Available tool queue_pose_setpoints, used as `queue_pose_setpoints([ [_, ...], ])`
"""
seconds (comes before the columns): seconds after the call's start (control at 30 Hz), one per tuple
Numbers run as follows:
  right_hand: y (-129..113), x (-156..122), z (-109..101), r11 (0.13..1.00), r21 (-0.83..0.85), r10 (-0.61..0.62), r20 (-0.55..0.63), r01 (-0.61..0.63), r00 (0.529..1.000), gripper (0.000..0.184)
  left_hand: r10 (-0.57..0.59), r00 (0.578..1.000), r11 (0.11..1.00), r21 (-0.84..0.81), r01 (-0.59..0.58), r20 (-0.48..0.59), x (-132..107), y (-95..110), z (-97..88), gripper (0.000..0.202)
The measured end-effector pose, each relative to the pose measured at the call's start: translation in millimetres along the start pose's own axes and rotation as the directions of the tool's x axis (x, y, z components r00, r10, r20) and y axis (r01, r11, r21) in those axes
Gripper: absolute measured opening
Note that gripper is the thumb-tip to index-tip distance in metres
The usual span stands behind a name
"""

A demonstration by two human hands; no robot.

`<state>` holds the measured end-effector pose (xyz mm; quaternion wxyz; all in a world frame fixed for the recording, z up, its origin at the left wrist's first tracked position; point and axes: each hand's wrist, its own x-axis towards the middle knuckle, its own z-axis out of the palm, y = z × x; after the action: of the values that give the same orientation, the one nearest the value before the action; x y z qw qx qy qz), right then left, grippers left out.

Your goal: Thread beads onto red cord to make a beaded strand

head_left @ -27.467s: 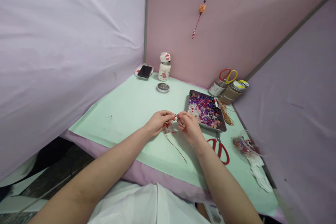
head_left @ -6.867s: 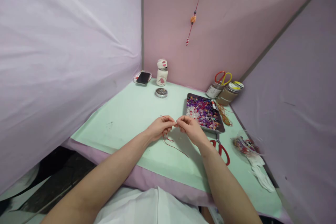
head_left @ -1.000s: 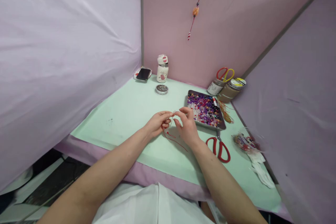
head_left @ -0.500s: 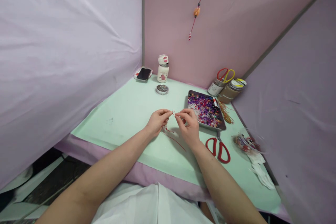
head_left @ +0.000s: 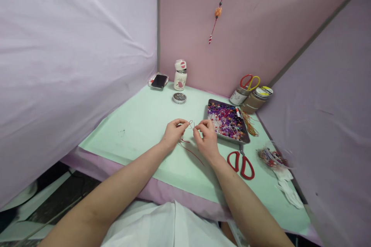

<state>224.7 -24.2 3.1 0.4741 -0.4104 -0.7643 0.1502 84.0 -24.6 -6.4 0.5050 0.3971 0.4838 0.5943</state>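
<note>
Pinched between thumb and finger, a thin red cord point(head_left: 193, 153) is held in my left hand point(head_left: 174, 131), with a small loop of it standing up past the fingertips. My right hand point(head_left: 206, 136) is closed in a pinch on the cord close to that loop. The two hands are a short gap apart above the pale green table. A loose tail of the cord trails down to the right below them. Part of the cord under my left hand is hidden by the fingers.
A tray of mixed beads point(head_left: 226, 121) lies just beyond my right hand, with red-handled scissors point(head_left: 245, 168) below it. Farther back stand a white bottle point(head_left: 180, 79), a round tin point(head_left: 179, 98), a phone point(head_left: 159, 81) and jars point(head_left: 255, 100). A beaded string point(head_left: 218, 11) hangs on the wall.
My right hand has shifted slightly, and the bit of cord at its fingertips now points upward. The loop by my left fingertips stays in place.
</note>
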Motion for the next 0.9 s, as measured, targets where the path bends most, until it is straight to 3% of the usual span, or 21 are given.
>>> queue_pose_setpoints([
  [0.27,3.7,0.6,2.3,0.998,-0.015,0.057,0.087,-0.056,0.995,0.015,0.148,0.989,0.979,0.142,-0.145,-0.013,-4.6,3.1,-0.1,0.022],
  [0.53,3.9,0.7,1.6,0.995,0.021,0.093,0.109,-0.096,0.99,0.015,0.373,0.927,0.897,0.242,-0.37,0.036,-6.0,3.6,1.4,0.009],
  [0.7,4.5,1.8,-0.3,0.993,0.043,0.101,0.108,-0.106,0.989,0.017,0.363,0.927,0.885,0.275,-0.376,0.099,-6.7,2.6,0.2,0.01],
  [0.9,5.2,4.1,-6.2,0.991,0.078,0.101,0.103,-0.11,0.99,0.02,0.254,0.946,0.942,0.17,-0.289,0.204,-7.4,3.3,1.4,0.012],
])
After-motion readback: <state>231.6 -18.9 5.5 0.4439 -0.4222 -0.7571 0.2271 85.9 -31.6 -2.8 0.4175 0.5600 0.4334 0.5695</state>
